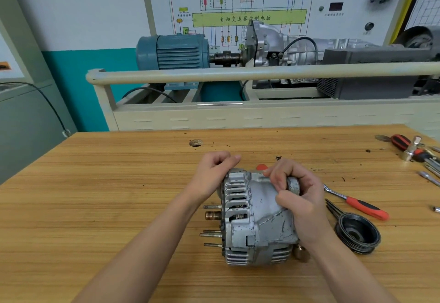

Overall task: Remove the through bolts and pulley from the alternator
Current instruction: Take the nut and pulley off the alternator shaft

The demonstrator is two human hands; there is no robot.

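Alternator [256, 217] lies on its side mid-counter [95, 183], studs and copper-coloured shaft end pointing left; left hand [212, 174] has its fingers curled over the top-left rim of the housing, right hand [297, 195] grips the round grey boss at its upper right. Black pulley [358, 232] is already off, sitting on the counter just right of the right wrist, with the red-handled ratchet [357, 204] beside it. More red-handled tools and sockets [414, 151] at the far right edge; blue motor [172, 51] on the training rig behind.
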